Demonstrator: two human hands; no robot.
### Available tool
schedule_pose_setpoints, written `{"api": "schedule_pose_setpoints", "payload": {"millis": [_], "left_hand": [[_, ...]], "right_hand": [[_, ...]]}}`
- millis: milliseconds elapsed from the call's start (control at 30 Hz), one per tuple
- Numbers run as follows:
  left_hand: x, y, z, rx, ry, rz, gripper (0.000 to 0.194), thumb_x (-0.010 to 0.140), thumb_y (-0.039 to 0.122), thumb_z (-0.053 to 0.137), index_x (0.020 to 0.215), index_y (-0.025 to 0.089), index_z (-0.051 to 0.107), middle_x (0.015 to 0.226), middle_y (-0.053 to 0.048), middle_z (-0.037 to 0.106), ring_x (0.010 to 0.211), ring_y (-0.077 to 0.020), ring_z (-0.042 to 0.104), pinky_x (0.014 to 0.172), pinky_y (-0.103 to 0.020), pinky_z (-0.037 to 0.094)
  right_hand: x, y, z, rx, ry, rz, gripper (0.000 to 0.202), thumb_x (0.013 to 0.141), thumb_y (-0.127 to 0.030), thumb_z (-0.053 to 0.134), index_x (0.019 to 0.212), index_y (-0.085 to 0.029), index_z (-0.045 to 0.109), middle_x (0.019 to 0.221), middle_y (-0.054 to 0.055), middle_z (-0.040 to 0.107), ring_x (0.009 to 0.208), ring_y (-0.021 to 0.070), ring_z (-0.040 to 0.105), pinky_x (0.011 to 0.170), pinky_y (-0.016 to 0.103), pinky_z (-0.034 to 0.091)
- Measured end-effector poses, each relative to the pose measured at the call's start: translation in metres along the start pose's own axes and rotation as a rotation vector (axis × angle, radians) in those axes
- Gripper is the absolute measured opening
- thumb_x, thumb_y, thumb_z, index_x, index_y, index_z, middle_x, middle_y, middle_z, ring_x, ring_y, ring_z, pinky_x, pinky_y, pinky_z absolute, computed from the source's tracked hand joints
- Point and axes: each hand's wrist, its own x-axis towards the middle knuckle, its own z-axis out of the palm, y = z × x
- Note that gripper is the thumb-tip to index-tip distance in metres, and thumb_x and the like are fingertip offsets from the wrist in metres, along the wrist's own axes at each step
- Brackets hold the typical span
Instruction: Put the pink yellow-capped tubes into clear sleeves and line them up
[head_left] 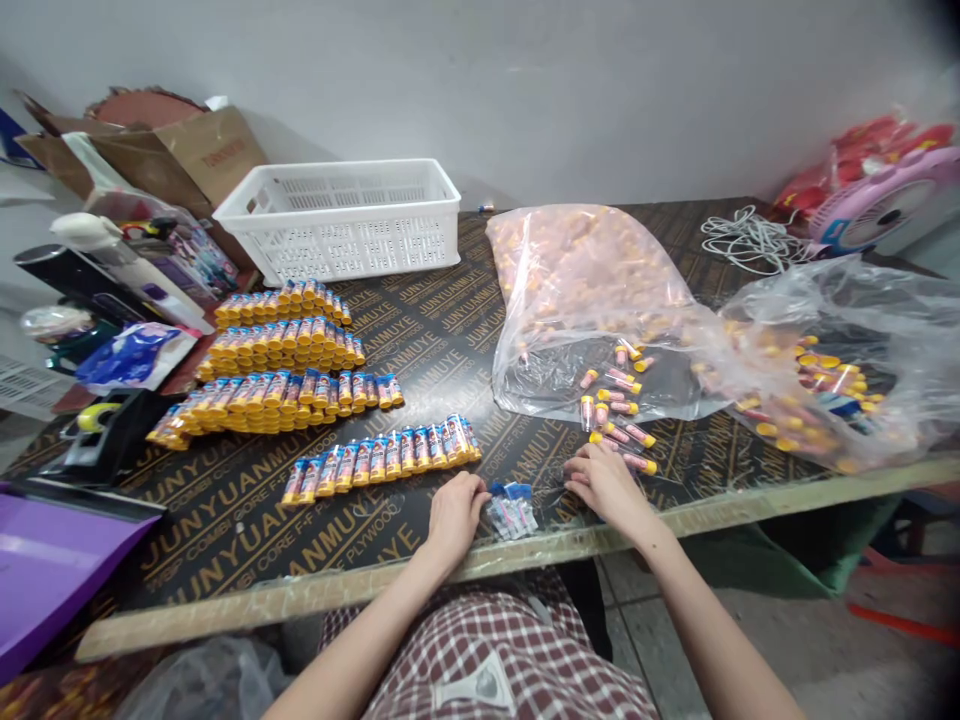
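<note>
My left hand (454, 517) rests on the table near its front edge, fingers curled together; whatever they pinch is hidden. Beside its fingertips lie small clear packets with blue tops (511, 508). To their right, my right hand (606, 487) lies palm down, its fingers slightly apart. Just beyond that hand are several loose pink tubes with yellow caps (622, 405), some close to its knuckles. A row of blue-topped, yellow-ended wrapped tubes (382, 457) stretches across the table ahead of my left hand.
Stacked wrapped tubes (277, 395) sit at the left, before a white basket (345, 240). A large clear bag of tubes (592, 265) lies centrally, with another open bag (832, 390) at right. A pink fan (885, 205), white cord (752, 240), tape dispenser (97, 440) and purple dustpan (60, 560) flank them.
</note>
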Motion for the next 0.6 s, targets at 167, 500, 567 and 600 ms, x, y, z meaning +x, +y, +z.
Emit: {"api": "schedule_pose_setpoints", "payload": {"millis": [167,500,567,600], "left_hand": [[0.000,-0.001,0.000,-0.011,-0.024,-0.009,0.008,0.081,0.020,0.053,0.080,0.021,0.060,0.077,-0.003,0.064,0.073,-0.0172,0.058,0.066,-0.026,0.035],[-0.004,0.006,-0.007,-0.512,0.100,-0.117,0.009,0.071,0.022,0.058,0.066,0.018,0.051,0.060,0.003,0.054,0.057,-0.0113,0.051,0.058,-0.022,0.038],[-0.003,0.007,-0.009,-0.777,0.098,-0.240,0.014,0.065,0.023,0.064,0.070,0.018,0.051,0.055,0.006,0.053,0.052,-0.0100,0.051,0.055,-0.021,0.039],[-0.003,0.008,-0.011,-0.905,0.089,-0.302,0.021,0.061,0.022,0.067,0.074,0.018,0.052,0.054,0.006,0.053,0.050,-0.0098,0.051,0.055,-0.022,0.041]], "right_hand": [[0.005,-0.029,0.004,0.515,0.030,-0.033,0.014,0.088,-0.028,0.045,0.096,-0.022,0.054,0.084,0.003,0.063,0.078,0.0178,0.059,0.072,0.031,0.045],[-0.010,-0.058,0.008,0.797,0.422,0.101,0.014,0.075,-0.032,0.065,0.079,-0.020,0.058,0.080,0.003,0.057,0.077,0.0184,0.056,0.069,0.031,0.048],[-0.017,-0.063,0.004,0.865,0.443,0.073,0.010,0.079,-0.029,0.061,0.085,-0.021,0.062,0.089,0.005,0.057,0.085,0.0192,0.057,0.071,0.031,0.050],[-0.021,-0.065,0.003,0.900,0.446,0.061,0.011,0.081,-0.028,0.059,0.090,-0.022,0.063,0.094,0.006,0.057,0.090,0.0196,0.057,0.073,0.032,0.051]]}}
